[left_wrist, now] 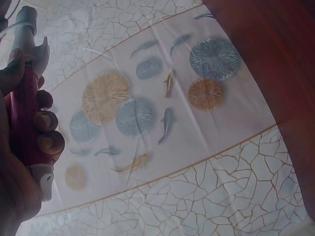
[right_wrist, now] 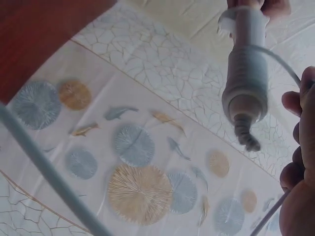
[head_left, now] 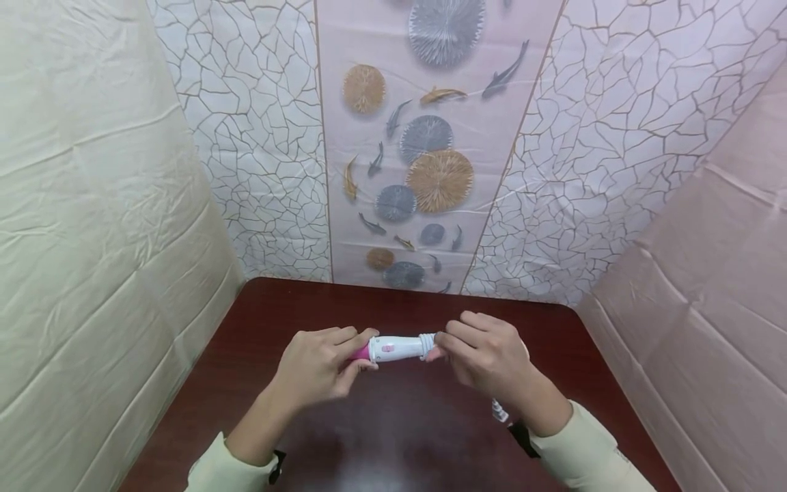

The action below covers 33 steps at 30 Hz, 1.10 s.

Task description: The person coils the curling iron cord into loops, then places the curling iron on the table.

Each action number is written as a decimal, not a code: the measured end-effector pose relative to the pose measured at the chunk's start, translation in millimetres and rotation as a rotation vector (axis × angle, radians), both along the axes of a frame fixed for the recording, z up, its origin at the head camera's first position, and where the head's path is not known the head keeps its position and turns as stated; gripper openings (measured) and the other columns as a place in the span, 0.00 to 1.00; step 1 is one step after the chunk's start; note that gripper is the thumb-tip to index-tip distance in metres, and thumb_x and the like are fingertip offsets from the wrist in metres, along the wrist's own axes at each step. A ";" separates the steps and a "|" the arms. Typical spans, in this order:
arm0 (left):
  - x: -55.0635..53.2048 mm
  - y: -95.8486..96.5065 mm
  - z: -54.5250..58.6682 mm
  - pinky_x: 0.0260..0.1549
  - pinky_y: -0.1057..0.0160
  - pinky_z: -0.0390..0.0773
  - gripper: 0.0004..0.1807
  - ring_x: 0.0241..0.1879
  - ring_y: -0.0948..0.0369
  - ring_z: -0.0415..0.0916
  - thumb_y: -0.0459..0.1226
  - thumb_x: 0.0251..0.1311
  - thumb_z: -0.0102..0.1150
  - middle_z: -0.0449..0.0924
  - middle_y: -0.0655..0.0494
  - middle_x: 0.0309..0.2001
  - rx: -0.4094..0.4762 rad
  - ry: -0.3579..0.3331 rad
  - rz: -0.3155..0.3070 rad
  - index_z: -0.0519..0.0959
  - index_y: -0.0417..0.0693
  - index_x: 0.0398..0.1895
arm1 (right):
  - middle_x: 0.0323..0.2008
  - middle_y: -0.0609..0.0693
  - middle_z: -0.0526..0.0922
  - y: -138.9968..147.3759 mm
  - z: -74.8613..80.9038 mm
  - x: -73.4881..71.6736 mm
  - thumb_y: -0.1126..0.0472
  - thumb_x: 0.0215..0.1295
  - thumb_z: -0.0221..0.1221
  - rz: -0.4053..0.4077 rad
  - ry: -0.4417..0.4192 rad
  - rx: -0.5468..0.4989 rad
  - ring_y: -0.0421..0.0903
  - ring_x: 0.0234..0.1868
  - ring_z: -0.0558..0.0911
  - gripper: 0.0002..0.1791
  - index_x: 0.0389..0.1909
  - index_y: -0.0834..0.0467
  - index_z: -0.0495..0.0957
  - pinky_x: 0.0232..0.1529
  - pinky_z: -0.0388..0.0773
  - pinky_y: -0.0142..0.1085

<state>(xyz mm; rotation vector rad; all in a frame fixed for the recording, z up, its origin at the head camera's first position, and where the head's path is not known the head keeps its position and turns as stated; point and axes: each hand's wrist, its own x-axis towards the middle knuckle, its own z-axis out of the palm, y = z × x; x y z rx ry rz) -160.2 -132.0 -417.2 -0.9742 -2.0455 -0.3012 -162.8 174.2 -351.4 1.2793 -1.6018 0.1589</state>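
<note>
A pink and white hair iron [head_left: 399, 348] with a corded end lies level between the two hands, above the table. My left hand [head_left: 321, 362] grips its pink part, and the fingers curl round that part [left_wrist: 30, 118] in the left wrist view. Several turns of white cord [right_wrist: 246, 71] circle the handle in the right wrist view. From there the cord stretches to my right hand [right_wrist: 300, 157], whose curled fingers hold it beside the handle's end. In the head view, the right hand [head_left: 486, 348] covers that end. A twisted strain relief [right_wrist: 246, 133] sticks out of the handle.
Below the hands is a dark red-brown table [head_left: 393, 437]. A patterned cloth [head_left: 424, 137] hangs behind it, with pale cloth walls on both sides. A small white piece [head_left: 499, 411], perhaps the plug, hangs by the right wrist. Loose cord [right_wrist: 49, 172] crosses close to the right wrist camera.
</note>
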 end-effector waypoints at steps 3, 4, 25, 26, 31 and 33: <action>1.9 1.4 0.2 0.16 0.70 0.69 0.22 0.22 0.69 0.72 0.52 0.60 0.78 0.82 0.66 0.31 -0.005 -0.002 -0.022 0.91 0.55 0.55 | 0.24 0.45 0.78 -1.1 3.4 -4.1 0.52 0.84 0.59 -0.031 -0.013 -0.003 0.43 0.23 0.69 0.21 0.30 0.58 0.85 0.23 0.70 0.32; 2.5 1.6 0.3 0.16 0.70 0.69 0.22 0.22 0.69 0.72 0.53 0.62 0.76 0.82 0.66 0.31 -0.008 0.001 -0.028 0.91 0.55 0.55 | 0.24 0.46 0.79 -1.4 4.0 -5.2 0.52 0.85 0.59 -0.038 -0.019 -0.003 0.43 0.23 0.69 0.21 0.31 0.58 0.85 0.23 0.70 0.33; 11.3 1.4 -3.8 0.16 0.73 0.66 0.23 0.22 0.68 0.73 0.58 0.79 0.56 0.80 0.67 0.29 -0.056 0.060 -0.073 0.90 0.54 0.56 | 0.29 0.45 0.78 16.5 6.6 -34.1 0.47 0.70 0.75 -0.041 -0.395 0.030 0.39 0.24 0.75 0.16 0.34 0.55 0.86 0.25 0.75 0.33; 11.7 1.5 -4.2 0.16 0.73 0.67 0.24 0.22 0.68 0.73 0.58 0.80 0.54 0.81 0.67 0.29 -0.052 0.059 -0.074 0.90 0.54 0.56 | 0.29 0.45 0.78 17.4 7.0 -36.0 0.43 0.73 0.71 -0.029 -0.403 0.031 0.39 0.24 0.75 0.19 0.34 0.55 0.86 0.25 0.74 0.32; 13.0 1.0 -3.2 0.16 0.72 0.67 0.21 0.23 0.68 0.73 0.57 0.75 0.62 0.81 0.67 0.30 -0.038 0.053 -0.079 0.90 0.55 0.57 | 0.31 0.46 0.79 22.9 13.0 -43.4 0.38 0.75 0.62 0.018 -0.438 0.036 0.39 0.27 0.77 0.24 0.36 0.56 0.86 0.29 0.76 0.32; 13.6 0.4 -1.6 0.16 0.72 0.67 0.21 0.23 0.68 0.73 0.55 0.69 0.68 0.80 0.67 0.30 -0.035 0.054 -0.083 0.90 0.55 0.57 | 0.33 0.47 0.80 25.2 15.5 -46.4 0.40 0.76 0.62 0.016 -0.439 0.036 0.40 0.29 0.78 0.23 0.38 0.57 0.87 0.30 0.77 0.32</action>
